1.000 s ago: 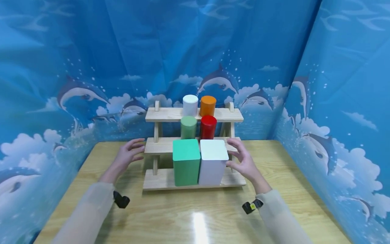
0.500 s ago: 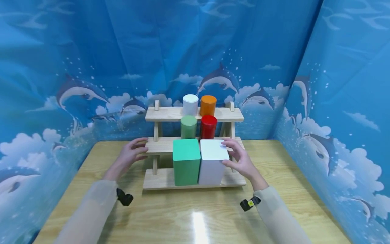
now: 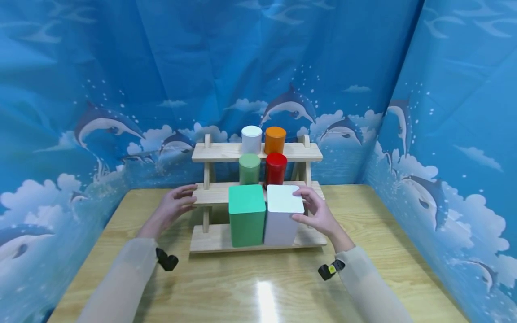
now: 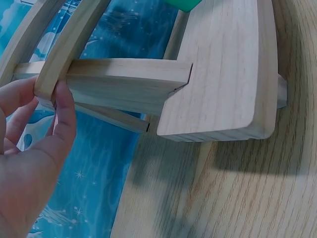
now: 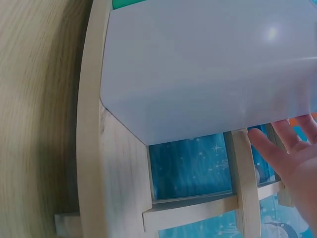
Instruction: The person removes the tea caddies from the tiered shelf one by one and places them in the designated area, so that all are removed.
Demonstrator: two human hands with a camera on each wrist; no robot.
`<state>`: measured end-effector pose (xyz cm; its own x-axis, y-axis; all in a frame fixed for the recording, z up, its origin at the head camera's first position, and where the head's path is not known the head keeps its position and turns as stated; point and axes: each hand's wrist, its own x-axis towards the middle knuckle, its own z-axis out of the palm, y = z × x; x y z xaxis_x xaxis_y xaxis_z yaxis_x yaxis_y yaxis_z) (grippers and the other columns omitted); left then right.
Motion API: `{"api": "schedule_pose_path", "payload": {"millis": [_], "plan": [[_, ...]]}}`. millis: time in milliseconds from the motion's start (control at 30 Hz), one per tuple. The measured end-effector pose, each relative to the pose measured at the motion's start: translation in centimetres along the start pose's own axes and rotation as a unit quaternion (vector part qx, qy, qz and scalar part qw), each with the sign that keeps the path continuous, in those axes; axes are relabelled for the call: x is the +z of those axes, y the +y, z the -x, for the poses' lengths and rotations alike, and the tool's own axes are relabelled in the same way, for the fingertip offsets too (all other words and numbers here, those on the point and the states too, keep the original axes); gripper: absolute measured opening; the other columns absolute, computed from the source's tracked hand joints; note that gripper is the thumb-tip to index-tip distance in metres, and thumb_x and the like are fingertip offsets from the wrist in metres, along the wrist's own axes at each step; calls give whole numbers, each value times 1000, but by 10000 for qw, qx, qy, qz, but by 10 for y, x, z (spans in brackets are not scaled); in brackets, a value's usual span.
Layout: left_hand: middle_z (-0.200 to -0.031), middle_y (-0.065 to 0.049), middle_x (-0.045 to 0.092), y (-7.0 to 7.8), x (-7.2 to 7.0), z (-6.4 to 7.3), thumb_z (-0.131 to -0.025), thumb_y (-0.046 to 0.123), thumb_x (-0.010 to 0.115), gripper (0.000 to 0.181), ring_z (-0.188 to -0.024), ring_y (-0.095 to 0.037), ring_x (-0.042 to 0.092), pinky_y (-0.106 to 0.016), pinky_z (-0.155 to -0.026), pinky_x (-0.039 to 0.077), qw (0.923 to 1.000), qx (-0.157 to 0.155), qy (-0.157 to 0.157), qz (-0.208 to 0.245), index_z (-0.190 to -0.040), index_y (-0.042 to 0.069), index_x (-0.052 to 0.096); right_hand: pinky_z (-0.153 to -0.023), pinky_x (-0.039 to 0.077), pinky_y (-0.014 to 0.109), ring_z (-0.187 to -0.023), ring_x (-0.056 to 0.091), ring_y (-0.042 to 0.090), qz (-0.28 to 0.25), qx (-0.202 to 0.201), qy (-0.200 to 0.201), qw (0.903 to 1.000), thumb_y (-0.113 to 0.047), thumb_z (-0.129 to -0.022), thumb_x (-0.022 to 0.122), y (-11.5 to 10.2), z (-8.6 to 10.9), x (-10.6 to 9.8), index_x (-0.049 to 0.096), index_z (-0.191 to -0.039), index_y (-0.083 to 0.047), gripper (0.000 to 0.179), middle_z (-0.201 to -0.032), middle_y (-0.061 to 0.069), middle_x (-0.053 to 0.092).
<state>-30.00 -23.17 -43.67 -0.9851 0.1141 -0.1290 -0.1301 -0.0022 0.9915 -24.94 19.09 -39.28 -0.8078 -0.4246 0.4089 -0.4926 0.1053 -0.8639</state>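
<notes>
A three-tier wooden display rack [image 3: 202, 240] stands on the table. My left hand [image 3: 171, 208] is at the left end of its middle shelf [image 4: 64, 49]; thumb and fingers pinch the board there. On the bottom tier a green box [image 3: 247, 220] and a white box [image 3: 282, 220] stand upright side by side, a narrow gap between them. My right hand [image 3: 319, 215] grips the white box near its top right, thumb toward the front and fingers toward the back. In the right wrist view, the white box [image 5: 198, 74] fills much of the picture and the fingertips [image 5: 304, 119] lie along its edge.
On the middle tier are a light green cylinder [image 3: 249, 169] and a red cylinder [image 3: 276, 168]. A white cylinder [image 3: 251, 140] and an orange cylinder [image 3: 275, 140] occupy the top tier. A blue dolphin curtain [image 3: 181, 67] hangs behind and beside the wooden table [image 3: 226, 287].
My right hand has moved left onto the white box, which has shifted slightly right, widening the gap beside the green box. My left hand has come right to the middle shelf's end.
</notes>
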Motion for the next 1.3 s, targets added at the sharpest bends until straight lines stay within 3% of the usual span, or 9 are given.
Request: {"api": "schedule_pose_path", "payload": {"millis": [333, 600, 833, 1067, 1300], "plan": [[-144, -11, 31, -2, -4, -1, -91, 15, 61, 56, -129, -29, 32, -39, -96, 43, 9998, -80, -72, 140, -141, 10, 37, -94, 39, 50, -118, 43, 26, 66, -33, 500, 9987, 6, -77, 69, 21, 10, -6, 46, -120, 0, 49, -137, 12, 38], [-144, -12, 31, -7, -5, -1, -90, 15, 62, 58, -126, -27, 36, -38, -96, 43, 9995, -193, -30, 259, -142, 10, 37, -90, 46, 32, -119, 44, 23, 159, -390, 839, 9956, 13, -71, 71, 23, 24, -7, 48, -115, 7, 50, -134, 20, 37], [-142, -14, 31, -9, -7, 0, -90, 15, 62, 60, -122, -26, 39, -37, -95, 44, 9997, -46, -67, 208, -142, 7, 34, -89, 47, 28, -115, 44, 22, 402, -542, 1082, 9918, 12, -70, 73, 18, 38, -3, 51, -114, 5, 50, -128, 19, 40], [-144, -13, 30, -8, -5, 0, -90, 16, 62, 60, -126, -28, 35, -40, -98, 41, 9998, -24, -82, 203, -143, 8, 34, -91, 45, 25, -123, 36, 20, 551, -583, 1061, 9911, 13, -68, 73, 8, 52, -2, 52, -113, 4, 50, -131, 19, 39], [-144, -14, 30, -8, -2, -2, -90, 18, 62, 61, -123, -29, 37, -43, -100, 38, 9997, 91, -143, 173, -143, 8, 34, -92, 46, 28, -120, 40, 19, 657, -818, 903, 9904, 15, -64, 75, 2, 63, 0, 52, -112, 5, 54, -129, 20, 39]]}}
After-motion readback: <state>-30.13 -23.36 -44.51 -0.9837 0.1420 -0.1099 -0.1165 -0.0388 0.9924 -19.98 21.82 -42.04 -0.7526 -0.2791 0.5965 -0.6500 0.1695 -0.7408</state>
